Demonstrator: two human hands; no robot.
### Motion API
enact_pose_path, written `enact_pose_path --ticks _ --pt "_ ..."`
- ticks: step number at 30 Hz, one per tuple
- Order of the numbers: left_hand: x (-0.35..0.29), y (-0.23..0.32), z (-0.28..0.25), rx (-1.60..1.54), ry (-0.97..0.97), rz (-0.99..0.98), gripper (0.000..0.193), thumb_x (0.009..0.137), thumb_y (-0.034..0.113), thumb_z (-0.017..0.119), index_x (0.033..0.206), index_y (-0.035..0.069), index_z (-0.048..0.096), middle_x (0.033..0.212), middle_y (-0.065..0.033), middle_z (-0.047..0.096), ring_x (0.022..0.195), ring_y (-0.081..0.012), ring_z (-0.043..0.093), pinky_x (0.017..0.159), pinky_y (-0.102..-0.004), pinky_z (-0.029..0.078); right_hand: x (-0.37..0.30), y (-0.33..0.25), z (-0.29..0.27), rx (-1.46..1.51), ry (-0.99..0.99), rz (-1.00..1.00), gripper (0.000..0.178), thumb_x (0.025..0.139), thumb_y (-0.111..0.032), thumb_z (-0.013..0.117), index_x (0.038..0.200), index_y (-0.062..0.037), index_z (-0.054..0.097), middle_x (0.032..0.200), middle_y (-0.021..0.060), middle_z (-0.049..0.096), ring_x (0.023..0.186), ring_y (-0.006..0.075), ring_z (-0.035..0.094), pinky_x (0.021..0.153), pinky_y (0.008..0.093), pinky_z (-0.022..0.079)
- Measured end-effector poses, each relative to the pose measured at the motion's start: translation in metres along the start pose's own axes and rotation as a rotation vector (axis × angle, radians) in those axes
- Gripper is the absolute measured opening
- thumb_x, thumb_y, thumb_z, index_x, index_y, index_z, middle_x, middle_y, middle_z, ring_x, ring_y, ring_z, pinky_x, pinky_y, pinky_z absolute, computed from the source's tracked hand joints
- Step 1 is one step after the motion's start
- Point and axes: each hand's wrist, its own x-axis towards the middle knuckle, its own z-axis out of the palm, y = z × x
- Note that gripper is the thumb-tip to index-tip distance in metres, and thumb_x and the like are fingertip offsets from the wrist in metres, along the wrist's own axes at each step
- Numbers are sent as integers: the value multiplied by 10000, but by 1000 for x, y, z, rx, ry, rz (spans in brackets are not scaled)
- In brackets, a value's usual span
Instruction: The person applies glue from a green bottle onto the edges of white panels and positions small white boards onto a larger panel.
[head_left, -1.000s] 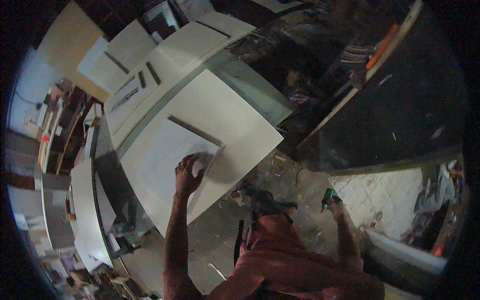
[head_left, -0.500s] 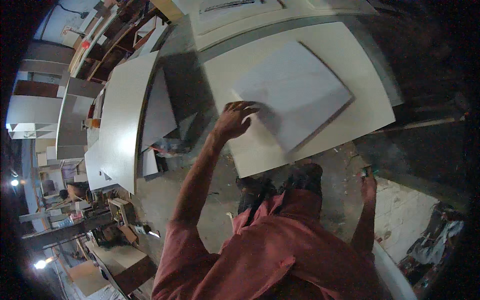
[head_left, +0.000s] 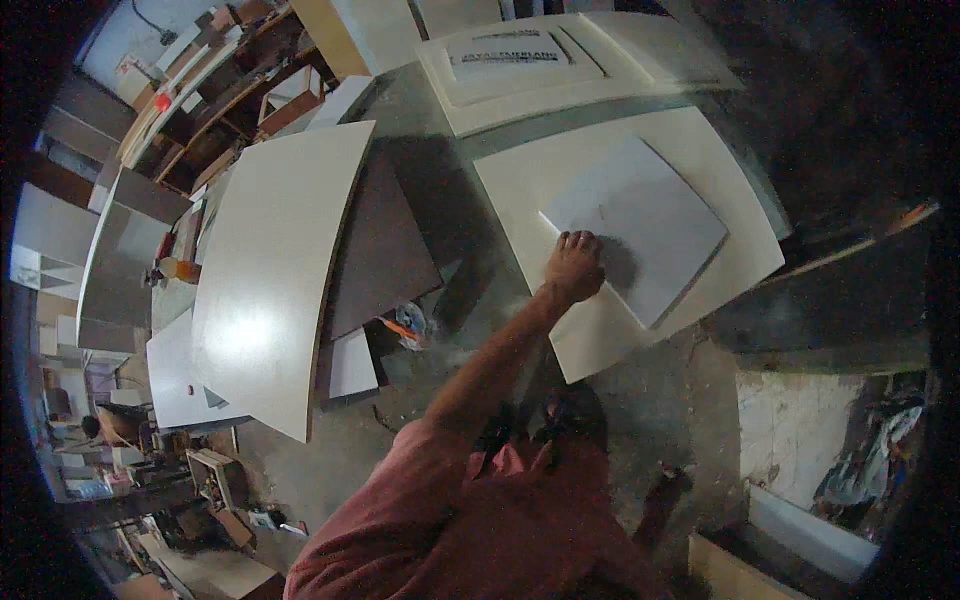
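Note:
A square white panel (head_left: pixel 665 220) lies at a slant on a larger cream board (head_left: pixel 600 335). My left hand (head_left: pixel 575 265) is at the panel's near left edge, fingers curled over it. The hand casts a dark shadow on the panel's face. Low on the right, beside my body, my right hand (head_left: pixel 670 482) is dim and blurred. Its fingers look closed, with a small thing at their tips that I cannot make out.
A large glossy white board (head_left: pixel 280 250) leans to the left, over a brown panel (head_left: pixel 385 240). Beyond the cream board lies another pale board (head_left: pixel 620 75) with a printed sheet (head_left: pixel 510 55). An open box (head_left: pixel 800 540) stands at the lower right; shelving (head_left: pixel 250 100) is far left.
The whole view has shifted. My left hand has gone from spread fingers near the panel's left corner to curled fingers at its edge. My right hand has drawn back toward my body.

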Motion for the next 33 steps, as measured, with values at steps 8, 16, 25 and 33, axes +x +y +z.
enact_pose_path --ticks 8,16,25,33 --pt "-1 -20 21 -63 37 24 619 833 383 621 1287 -11 470 1346 -215 445 1268 -363 415 1094 -479 301 0 -84 76 -1412 193 -560 298 976 -173 428 1210 -21 535 1122 173 542 1044 339 493 904 423 409" --pt "82 12 35 30 36 331 441 797 310 655 1194 124 613 1185 -153 592 1170 -334 513 982 -496 411 124 -197 139 -664 308 -233 344 932 -172 580 1240 -20 551 953 96 618 840 199 581 698 309 462" --pt "98 3 25 172 -122 483 609 874 341 595 1392 70 423 1418 -201 420 1297 -392 401 1067 -532 298 311 -228 181 272 758 -275 239 842 -213 752 965 -43 640 897 2 646 770 90 577 689 273 462" --pt "107 0 35 165 -160 481 564 879 254 562 1380 31 434 1417 -191 429 1294 -392 400 1055 -500 313 400 -240 190 321 946 -343 217 824 -201 773 913 -30 673 830 15 667 724 91 579 674 264 458"
